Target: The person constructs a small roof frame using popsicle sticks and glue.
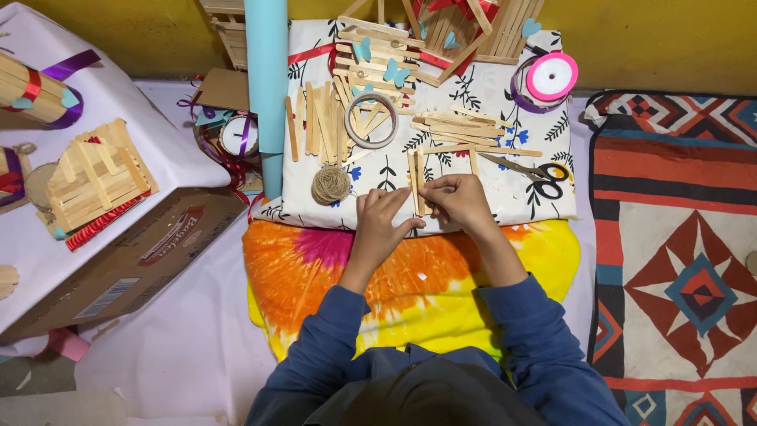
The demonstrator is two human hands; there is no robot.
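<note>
My left hand (382, 221) and my right hand (460, 201) meet over a floral white cloth (489, 95). Both pinch the lower ends of a few upright wooden craft sticks (417, 175) laid side by side. My sleeves are blue. A loose pile of wooden sticks (323, 122) lies to the upper left of my hands, more sticks (457, 126) above them. A ball of twine (330, 184) sits just left of my left hand. Black-handled scissors (530, 171) lie right of my right hand.
A tape ring (371, 120), a pink ribbon spool (550, 76) and a stick house (457, 28) rest on the cloth. A light blue paper roll (266, 79) stands left. A stick model (95, 177) tops a covered cardboard box (142, 256). A patterned rug (678, 252) lies right.
</note>
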